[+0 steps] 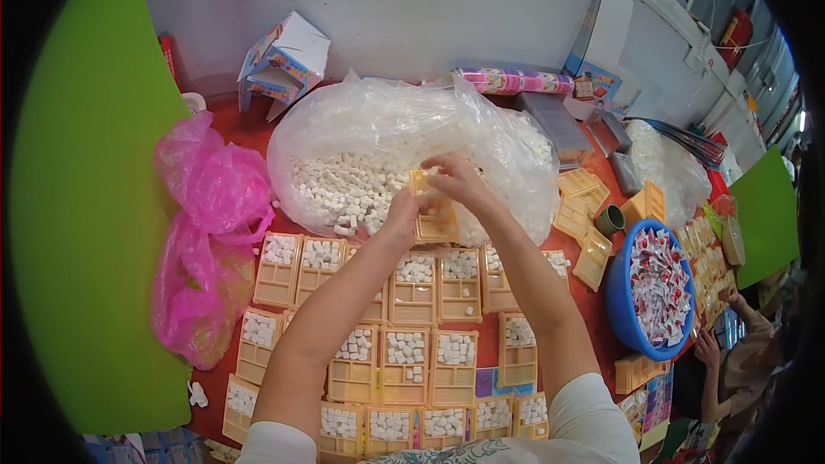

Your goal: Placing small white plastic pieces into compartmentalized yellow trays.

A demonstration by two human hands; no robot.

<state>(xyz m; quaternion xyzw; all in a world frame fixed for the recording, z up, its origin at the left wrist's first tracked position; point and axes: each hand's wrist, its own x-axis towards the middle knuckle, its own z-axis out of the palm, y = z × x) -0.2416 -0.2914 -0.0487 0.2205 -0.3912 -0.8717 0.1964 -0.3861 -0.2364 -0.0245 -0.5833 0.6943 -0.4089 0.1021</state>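
Observation:
In front of an opened clear bag [344, 112] of small white cubes [348, 189], I hold a pale orange compartment tray [436, 225]. My left hand [400, 218] grips its left side. Bent over the tray's upper end is my right hand [457, 180], fingers curled together; what they hold is hidden. Below my hands, similar trays stand in rows, such as this tray [412, 301]. Their far large compartments hold white cubes, while most of the smaller near ones show bare bottoms.
Bare orange trays [593, 258] and a dark green cup [610, 220] lie to the right. Beside them stands a blue basin [617, 309] of small wrapped packets [660, 288]. A pink plastic bag [210, 206] lies left. At far right, another person's hands [708, 351] are near more trays.

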